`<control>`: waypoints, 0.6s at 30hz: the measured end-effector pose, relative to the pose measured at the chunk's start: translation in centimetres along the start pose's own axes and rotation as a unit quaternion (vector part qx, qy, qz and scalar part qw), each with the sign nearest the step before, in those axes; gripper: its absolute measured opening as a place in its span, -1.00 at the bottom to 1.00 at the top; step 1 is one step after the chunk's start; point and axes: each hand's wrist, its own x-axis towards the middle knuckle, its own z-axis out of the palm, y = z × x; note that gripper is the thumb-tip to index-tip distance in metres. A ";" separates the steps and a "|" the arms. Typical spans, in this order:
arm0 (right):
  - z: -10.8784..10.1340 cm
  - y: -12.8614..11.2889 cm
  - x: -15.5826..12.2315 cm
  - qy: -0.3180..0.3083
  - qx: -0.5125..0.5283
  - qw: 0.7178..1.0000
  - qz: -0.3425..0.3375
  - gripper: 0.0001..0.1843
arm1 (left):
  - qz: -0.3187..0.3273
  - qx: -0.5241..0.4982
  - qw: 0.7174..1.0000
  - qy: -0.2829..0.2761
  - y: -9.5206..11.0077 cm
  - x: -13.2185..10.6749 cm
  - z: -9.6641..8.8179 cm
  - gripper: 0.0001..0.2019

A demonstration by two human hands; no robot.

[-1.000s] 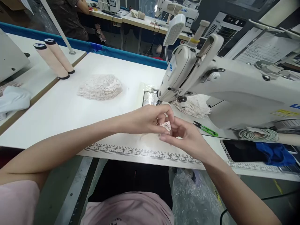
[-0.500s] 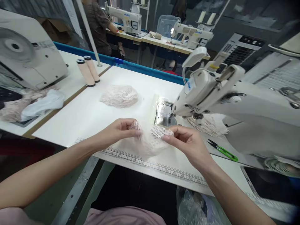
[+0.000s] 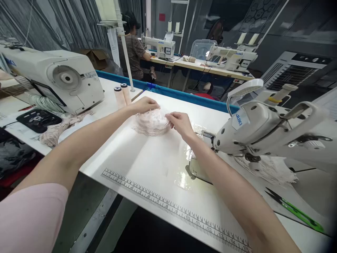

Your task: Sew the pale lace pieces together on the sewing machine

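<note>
A pile of pale pink lace pieces point(image 3: 152, 123) lies on the white table point(image 3: 147, 168) in the middle distance. My left hand point(image 3: 144, 104) rests on the pile's far left side with its fingers curled down onto the lace. My right hand point(image 3: 180, 123) touches the pile's right edge, fingers bent and pinching at the lace. Both arms are stretched forward. A white sewing machine point(image 3: 265, 133) stands to the right of my right arm.
A second lace heap point(image 3: 265, 168) lies under the machine's arm, green thread snips point(image 3: 295, 211) near it. Two thread cones point(image 3: 121, 94) stand beyond the pile, beside a pole. Another machine point(image 3: 58, 79) and loose lace point(image 3: 56, 130) sit at left. A person works at a far table.
Both hands have moved from near the needle out to the lace pile farther away, carrying the lace piece there. The camera has tilted up and left.
</note>
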 end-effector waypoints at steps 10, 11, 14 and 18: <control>-0.1 3.8 2.0 0.040 -0.014 0.997 0.070 -0.88 | 0.007 0.153 0.986 0.060 -2.5 1.9 2.9 -0.79; -0.1 4.0 2.1 0.042 -0.019 0.996 0.073 -0.86 | 0.004 0.169 0.983 0.067 -2.6 1.9 3.0 -0.79; -0.2 4.5 2.2 0.043 -0.043 0.996 0.072 -0.83 | -0.001 0.212 0.973 0.093 -2.6 1.4 3.0 -0.78; -0.2 4.6 2.0 0.030 -0.089 0.994 0.049 -0.84 | -0.017 0.259 0.958 0.126 -3.0 0.5 2.5 -0.70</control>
